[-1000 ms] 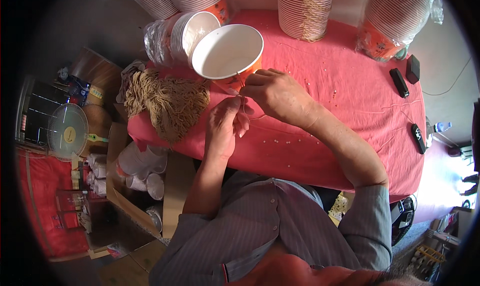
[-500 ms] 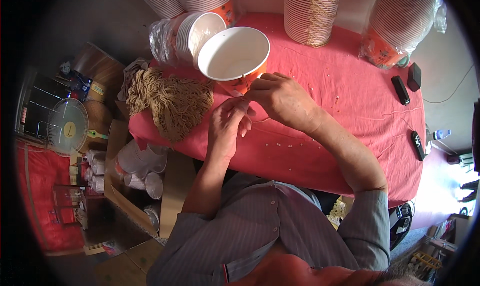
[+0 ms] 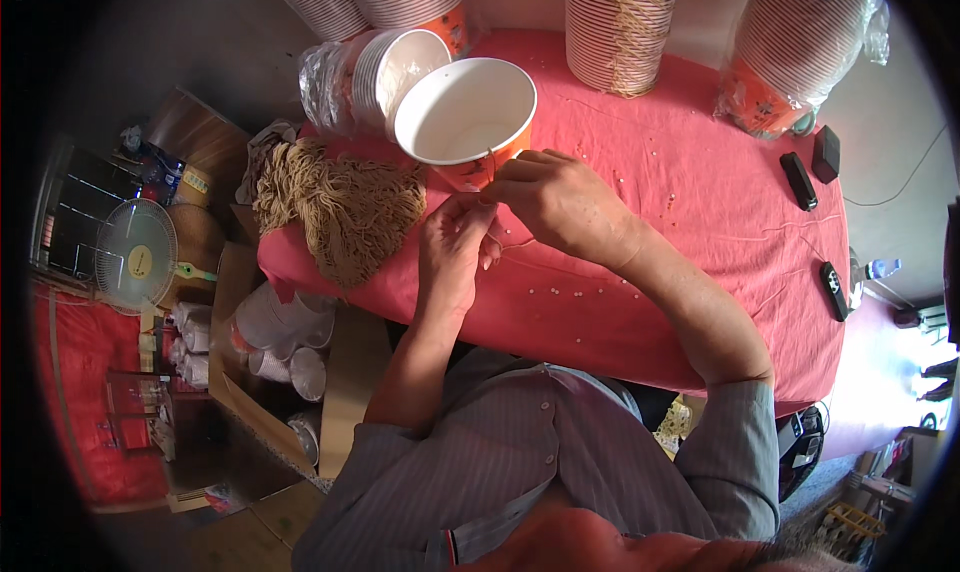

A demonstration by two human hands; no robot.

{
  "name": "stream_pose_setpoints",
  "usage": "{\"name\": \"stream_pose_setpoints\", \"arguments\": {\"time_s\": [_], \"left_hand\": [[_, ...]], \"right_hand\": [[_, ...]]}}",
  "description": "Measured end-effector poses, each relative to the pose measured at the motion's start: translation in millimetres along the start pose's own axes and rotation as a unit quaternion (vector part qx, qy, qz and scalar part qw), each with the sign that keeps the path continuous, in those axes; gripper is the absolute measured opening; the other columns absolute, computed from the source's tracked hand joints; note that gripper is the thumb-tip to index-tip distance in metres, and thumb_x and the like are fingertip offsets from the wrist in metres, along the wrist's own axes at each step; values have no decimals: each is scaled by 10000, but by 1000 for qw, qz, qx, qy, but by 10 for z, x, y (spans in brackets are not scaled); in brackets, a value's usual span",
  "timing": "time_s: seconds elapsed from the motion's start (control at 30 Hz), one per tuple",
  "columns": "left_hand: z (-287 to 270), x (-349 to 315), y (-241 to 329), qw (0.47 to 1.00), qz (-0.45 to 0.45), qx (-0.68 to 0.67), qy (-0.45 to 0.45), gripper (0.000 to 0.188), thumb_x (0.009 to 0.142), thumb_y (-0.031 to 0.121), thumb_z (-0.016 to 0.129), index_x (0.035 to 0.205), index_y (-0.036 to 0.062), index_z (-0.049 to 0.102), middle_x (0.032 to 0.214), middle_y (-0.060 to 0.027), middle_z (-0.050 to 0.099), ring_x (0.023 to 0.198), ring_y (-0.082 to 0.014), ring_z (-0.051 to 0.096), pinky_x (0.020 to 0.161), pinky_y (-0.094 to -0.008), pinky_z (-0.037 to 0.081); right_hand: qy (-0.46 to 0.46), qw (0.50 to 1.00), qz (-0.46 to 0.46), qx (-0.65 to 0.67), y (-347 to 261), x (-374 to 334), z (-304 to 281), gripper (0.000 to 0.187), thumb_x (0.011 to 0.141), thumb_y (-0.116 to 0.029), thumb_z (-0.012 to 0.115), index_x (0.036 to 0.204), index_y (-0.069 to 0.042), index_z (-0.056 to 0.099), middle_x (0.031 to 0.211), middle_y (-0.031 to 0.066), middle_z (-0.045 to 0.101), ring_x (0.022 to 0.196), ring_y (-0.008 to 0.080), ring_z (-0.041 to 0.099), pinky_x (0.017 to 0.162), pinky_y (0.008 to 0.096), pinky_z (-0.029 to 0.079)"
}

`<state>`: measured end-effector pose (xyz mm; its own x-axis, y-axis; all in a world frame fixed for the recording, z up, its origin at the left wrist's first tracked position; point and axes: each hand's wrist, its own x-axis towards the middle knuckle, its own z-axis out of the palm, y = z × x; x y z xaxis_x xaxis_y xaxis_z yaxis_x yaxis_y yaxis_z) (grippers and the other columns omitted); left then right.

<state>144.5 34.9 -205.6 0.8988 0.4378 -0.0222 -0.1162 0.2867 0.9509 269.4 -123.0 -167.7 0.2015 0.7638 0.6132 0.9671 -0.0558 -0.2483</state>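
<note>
Both hands meet just in front of a white-lined paper bucket with an orange outside, which stands tilted on the pink cloth. My right hand is bent over with its fingers pinched on a thin brown cord, whose end sticks up by the bucket's rim. Directly below, my left hand has thumb and forefinger closed at the same spot. Its other fingers curl loosely, and what lies between the fingertips is too small to make out. Left of the hands rests a heap of tan cords.
Stacked paper buckets stand at the back, and a plastic-wrapped stack is at the far right. Small white beads dot the pink cloth. Dark small devices lie on the right. An open carton holds white containers below left.
Both hands keep their pinch near the bucket with only a slight shift of the fingers. The bucket and the cord heap stay in place.
</note>
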Motion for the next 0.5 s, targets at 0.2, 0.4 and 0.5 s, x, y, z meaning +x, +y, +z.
{"name": "stream_pose_setpoints", "arguments": {"time_s": [0.2, 0.4, 0.5], "left_hand": [[-48, 14, -50, 1000, -4, -8, -8, 111, 1063, 152, 726, 1064, 42, 706, 734, -1, 631, 541, -68, 542, 480, -239, 397], [-18, 19, -34, 1000, -9, -7, 5, 90, 1050, 135, 733, 1045, 47, 713, 738, 4, 633, 548, -63, 544, 482, -237, 401], [-29, 21, -61, 1000, 3, 1, 5, 85, 1050, 131, 731, 1041, 48, 714, 747, 5, 637, 550, -62, 548, 483, -236, 399]], "right_hand": [[34, 997, 49, 43, 109, 22, -76, 394, 873, -3, 712, 1249, -102, 772, 1080, 113, 780, 961, 339, 754, 787, 460, 632], [-39, 998, 52, 5, 180, -51, 6, 258, 907, -56, 705, 1154, -94, 772, 1018, 93, 769, 914, 330, 755, 752, 469, 620], [-55, 997, 51, -29, 176, -40, 7, 210, 937, -115, 645, 1104, -121, 772, 938, 97, 762, 869, 335, 774, 727, 478, 629]]}}
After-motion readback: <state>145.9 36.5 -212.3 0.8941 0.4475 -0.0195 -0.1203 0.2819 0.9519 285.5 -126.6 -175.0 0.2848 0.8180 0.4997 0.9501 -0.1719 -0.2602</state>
